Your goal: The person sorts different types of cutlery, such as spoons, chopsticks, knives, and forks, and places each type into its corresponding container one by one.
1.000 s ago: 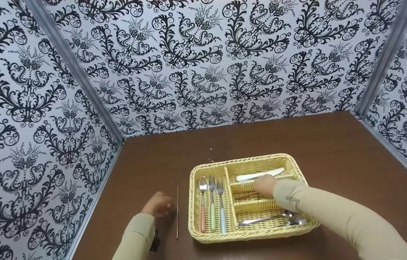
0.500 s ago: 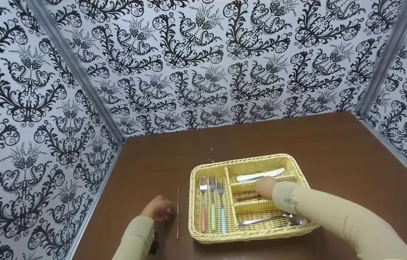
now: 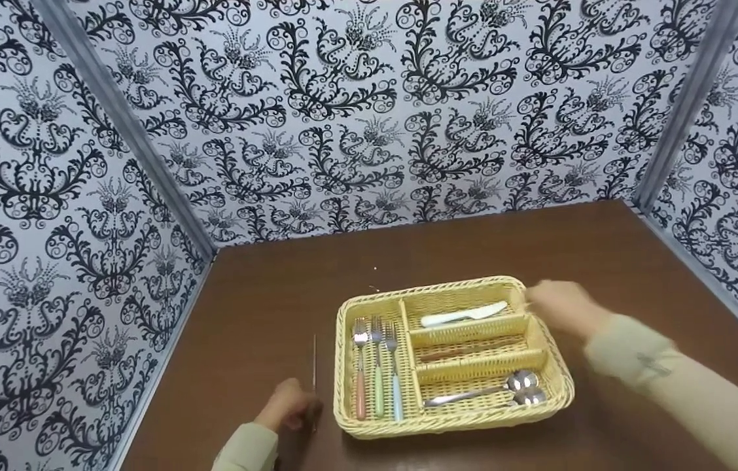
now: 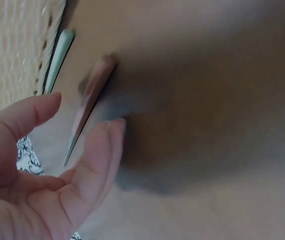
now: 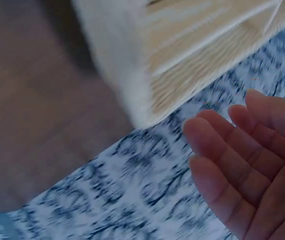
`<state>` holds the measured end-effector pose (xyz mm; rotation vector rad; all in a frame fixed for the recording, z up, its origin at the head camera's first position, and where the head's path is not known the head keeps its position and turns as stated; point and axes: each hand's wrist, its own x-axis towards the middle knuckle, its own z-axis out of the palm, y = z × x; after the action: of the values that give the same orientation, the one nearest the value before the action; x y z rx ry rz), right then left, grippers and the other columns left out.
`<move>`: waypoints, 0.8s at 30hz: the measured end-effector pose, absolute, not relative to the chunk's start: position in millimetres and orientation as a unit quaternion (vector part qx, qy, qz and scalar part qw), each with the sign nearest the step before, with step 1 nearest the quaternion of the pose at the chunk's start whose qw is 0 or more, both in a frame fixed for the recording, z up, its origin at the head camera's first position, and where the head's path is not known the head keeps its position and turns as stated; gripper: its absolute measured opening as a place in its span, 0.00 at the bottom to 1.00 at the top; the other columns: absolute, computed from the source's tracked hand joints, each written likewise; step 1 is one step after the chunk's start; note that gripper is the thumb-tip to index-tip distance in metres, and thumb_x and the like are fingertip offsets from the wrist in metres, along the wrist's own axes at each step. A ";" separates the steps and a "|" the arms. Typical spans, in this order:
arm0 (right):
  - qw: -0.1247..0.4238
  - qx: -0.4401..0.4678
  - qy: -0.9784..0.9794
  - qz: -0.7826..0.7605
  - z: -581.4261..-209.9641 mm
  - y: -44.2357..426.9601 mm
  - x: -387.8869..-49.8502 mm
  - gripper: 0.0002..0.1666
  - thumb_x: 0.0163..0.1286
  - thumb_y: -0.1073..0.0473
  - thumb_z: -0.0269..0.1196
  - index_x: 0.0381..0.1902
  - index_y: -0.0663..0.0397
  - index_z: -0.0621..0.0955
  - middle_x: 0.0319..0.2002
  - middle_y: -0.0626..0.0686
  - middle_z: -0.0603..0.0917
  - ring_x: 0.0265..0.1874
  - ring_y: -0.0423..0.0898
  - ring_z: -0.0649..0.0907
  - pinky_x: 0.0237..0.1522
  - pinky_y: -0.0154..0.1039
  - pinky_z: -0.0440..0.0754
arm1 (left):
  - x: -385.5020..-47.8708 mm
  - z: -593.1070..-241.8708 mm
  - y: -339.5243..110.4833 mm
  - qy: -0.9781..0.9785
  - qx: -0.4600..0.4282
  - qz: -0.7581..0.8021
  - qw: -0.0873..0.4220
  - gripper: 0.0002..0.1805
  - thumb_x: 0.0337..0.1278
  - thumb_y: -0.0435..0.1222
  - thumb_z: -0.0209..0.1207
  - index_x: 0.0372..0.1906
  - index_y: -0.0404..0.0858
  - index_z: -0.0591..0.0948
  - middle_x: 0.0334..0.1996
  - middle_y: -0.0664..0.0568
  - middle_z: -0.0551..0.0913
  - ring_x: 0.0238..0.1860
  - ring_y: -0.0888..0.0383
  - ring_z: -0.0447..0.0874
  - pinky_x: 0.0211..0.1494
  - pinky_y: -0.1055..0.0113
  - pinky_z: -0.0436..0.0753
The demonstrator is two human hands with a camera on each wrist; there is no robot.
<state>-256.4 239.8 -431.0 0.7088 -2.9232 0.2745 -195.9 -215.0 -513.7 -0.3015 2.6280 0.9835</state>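
A wicker cutlery basket (image 3: 454,428) stands on the table. My right hand (image 3: 562,304) is at its back right corner, blurred in the head view; the right wrist view shows relaxed fingers (image 5: 217,175) holding nothing. My left hand (image 3: 288,404) is beside a thin brown stick, likely a chopstick (image 3: 315,360), left of the basket. In the left wrist view the fingers are loosely bent near that chopstick (image 4: 93,92), not gripping it. A pale green handle-like end (image 4: 60,55) shows by the basket wall. Another brown stick (image 3: 474,348) lies in the basket's middle compartment.
Three forks (image 3: 377,379) with coloured handles fill the left compartment. A white knife (image 3: 464,314) is in the back one, and two spoons (image 3: 521,386) lie in the front one. Patterned walls (image 3: 369,118) enclose the brown table (image 3: 434,252) at the back and sides.
My right hand has left the middle compartment and moved right and back to the basket's corner, uncovering the stick there. My left hand has shifted slightly nearer me along the chopstick.
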 end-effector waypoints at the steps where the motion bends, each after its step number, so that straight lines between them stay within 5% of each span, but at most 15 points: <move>1: 0.071 0.232 -0.965 0.096 -431.9 250.9 -255.4 0.08 0.57 0.63 0.59 0.19 0.53 0.78 0.17 0.49 0.78 0.16 0.46 0.75 0.20 0.43 0.74 | -194.2 -514.0 -214.7 0.920 -0.104 0.345 0.157 0.08 0.42 0.31 0.58 0.20 0.31 0.72 0.19 0.43 0.76 0.16 0.54 0.77 0.21 0.61 0.80; 4: 0.100 0.240 -0.963 0.074 -435.9 281.7 -251.4 0.04 0.56 0.63 0.61 0.23 0.55 0.80 0.18 0.50 0.79 0.16 0.47 0.77 0.19 0.45 0.77 | -192.2 -516.4 -212.9 0.917 -0.108 0.351 0.158 0.08 0.42 0.30 0.58 0.22 0.31 0.70 0.20 0.44 0.74 0.18 0.53 0.78 0.22 0.62 0.80; 10: 0.065 0.186 -0.976 0.092 -440.2 323.2 -244.3 0.04 0.56 0.63 0.62 0.26 0.58 0.80 0.22 0.54 0.81 0.20 0.50 0.79 0.22 0.49 0.78 | -192.4 -521.6 -206.5 0.921 -0.089 0.350 0.145 0.08 0.43 0.27 0.57 0.18 0.32 0.71 0.17 0.45 0.74 0.14 0.52 0.79 0.19 0.62 0.80; 17: 0.054 0.165 -0.980 0.096 -442.7 339.9 -240.6 0.05 0.57 0.62 0.61 0.28 0.59 0.81 0.26 0.58 0.82 0.23 0.55 0.80 0.24 0.52 0.77 | -192.5 -524.1 -204.2 0.923 -0.084 0.363 0.098 0.05 0.40 0.23 0.54 0.25 0.25 0.70 0.18 0.41 0.74 0.14 0.47 0.79 0.17 0.61 0.80; 24: 0.044 0.168 -0.980 0.101 -443.9 336.9 -240.8 0.04 0.56 0.63 0.61 0.27 0.60 0.81 0.25 0.57 0.82 0.23 0.55 0.80 0.24 0.52 0.77 | -192.3 -526.9 -201.2 0.922 -0.079 0.369 0.087 0.06 0.34 0.23 0.56 0.14 0.30 0.72 0.12 0.43 0.75 0.10 0.53 0.77 0.15 0.61 0.79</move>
<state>-240.8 336.9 -443.9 0.5132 -2.9951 0.3077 -192.3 -201.2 -526.9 -0.2362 2.7463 1.0987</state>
